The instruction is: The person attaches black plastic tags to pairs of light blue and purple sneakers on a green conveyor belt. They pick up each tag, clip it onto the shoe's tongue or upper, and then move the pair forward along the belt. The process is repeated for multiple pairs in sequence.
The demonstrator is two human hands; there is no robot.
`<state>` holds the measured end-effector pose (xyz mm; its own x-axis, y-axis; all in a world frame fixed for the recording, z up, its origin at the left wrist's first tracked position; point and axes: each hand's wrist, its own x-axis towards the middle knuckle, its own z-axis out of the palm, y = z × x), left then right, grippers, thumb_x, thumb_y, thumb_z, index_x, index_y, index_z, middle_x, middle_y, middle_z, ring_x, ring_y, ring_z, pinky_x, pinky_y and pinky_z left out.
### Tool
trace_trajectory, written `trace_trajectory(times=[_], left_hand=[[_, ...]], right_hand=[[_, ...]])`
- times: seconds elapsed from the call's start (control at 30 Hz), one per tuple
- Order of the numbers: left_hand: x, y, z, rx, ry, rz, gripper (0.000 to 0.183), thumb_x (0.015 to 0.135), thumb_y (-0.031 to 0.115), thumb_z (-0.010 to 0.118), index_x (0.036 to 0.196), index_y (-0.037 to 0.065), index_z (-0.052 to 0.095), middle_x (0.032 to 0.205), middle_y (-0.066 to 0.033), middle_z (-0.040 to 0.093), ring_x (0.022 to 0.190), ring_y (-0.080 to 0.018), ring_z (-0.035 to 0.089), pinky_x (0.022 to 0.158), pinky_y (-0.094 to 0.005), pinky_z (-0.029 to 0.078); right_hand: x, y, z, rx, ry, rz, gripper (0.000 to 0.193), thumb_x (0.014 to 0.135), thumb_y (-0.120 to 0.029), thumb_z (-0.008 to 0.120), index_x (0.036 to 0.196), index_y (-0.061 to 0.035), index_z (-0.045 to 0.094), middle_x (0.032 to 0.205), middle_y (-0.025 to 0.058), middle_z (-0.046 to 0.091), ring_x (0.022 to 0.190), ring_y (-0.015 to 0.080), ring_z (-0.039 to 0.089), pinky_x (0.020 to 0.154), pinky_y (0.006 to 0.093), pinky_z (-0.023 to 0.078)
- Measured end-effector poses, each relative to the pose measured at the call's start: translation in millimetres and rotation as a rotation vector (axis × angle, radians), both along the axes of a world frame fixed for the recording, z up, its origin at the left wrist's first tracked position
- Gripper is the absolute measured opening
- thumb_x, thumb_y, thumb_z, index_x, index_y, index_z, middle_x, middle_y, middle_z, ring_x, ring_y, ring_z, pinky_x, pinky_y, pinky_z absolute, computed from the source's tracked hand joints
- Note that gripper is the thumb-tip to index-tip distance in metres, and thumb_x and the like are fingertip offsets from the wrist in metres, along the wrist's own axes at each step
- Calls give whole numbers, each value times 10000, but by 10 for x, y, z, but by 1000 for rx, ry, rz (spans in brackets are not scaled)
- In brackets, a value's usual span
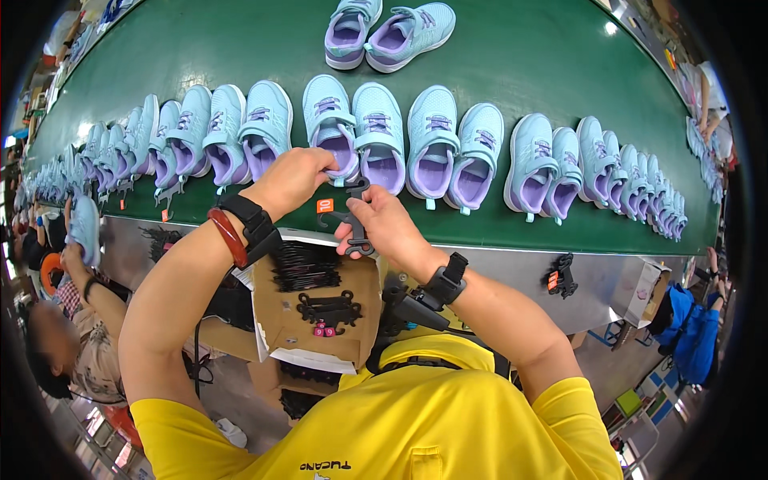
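A light blue sneaker (326, 96) with a purple lining stands on the green table, heel toward me. My left hand (292, 182) is closed at its heel, thumb and fingers pinched on the collar edge. Between the fingers of my right hand (386, 222) is a black plastic shoe hanger (359, 241), held just off the table's near edge. An orange tag (324, 206) is on the hanger's left side. The matching sneaker (378, 112) stands close by on the right. My right fingers hide part of the hanger.
Long rows of like sneakers (528, 156) line the green table (240, 48); another pair (412, 32) stands farther back. Below the edge, a cardboard box (276, 320) holds black hangers. More hangers (562, 276) lie on a grey surface at right. A co-worker (88, 336) lifts a shoe at left.
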<state>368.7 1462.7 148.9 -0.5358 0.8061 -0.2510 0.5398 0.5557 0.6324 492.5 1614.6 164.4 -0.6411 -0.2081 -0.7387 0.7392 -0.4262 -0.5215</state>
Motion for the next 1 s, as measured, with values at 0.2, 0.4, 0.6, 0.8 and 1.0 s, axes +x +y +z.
trace_trajectory(times=[0.2,0.4,0.6,0.8,1.0], left_hand=[[-39,-2,35,41,31,-54,199,763,40,618,961,30,631,895,-164,651,867,-352,619,747,-409,492],[-48,-96,250,-119,159,-379,605,778,65,596,1351,192,450,1289,-120,504,934,-334,616,772,-399,520],[121,-89,236,-297,142,-340,528,761,9,580,1252,179,482,1090,-114,535,800,-347,617,694,-431,506],[183,-226,232,-382,54,-226,472,744,-34,557,1189,126,539,1032,-139,554,840,-363,606,734,-449,489],[210,-204,192,-370,55,-190,369,774,-4,524,1128,72,593,971,-153,604,886,-353,604,755,-440,482]], right_hand=[[-98,-69,13,-11,52,256,226,981,-195,410,1052,14,460,662,112,595,480,179,596,384,271,432],[-238,139,-59,84,304,429,286,965,-235,415,1001,17,546,648,112,602,495,164,601,452,288,426],[-242,756,-195,1219,1107,643,210,877,-214,540,997,-71,636,855,53,660,822,216,589,704,348,456],[-246,755,-314,1411,1340,1013,162,719,-199,677,830,-121,587,835,32,567,903,203,491,807,336,380],[-357,619,-252,1451,1457,909,199,698,-246,708,775,-124,571,773,33,517,914,209,486,856,365,360]])
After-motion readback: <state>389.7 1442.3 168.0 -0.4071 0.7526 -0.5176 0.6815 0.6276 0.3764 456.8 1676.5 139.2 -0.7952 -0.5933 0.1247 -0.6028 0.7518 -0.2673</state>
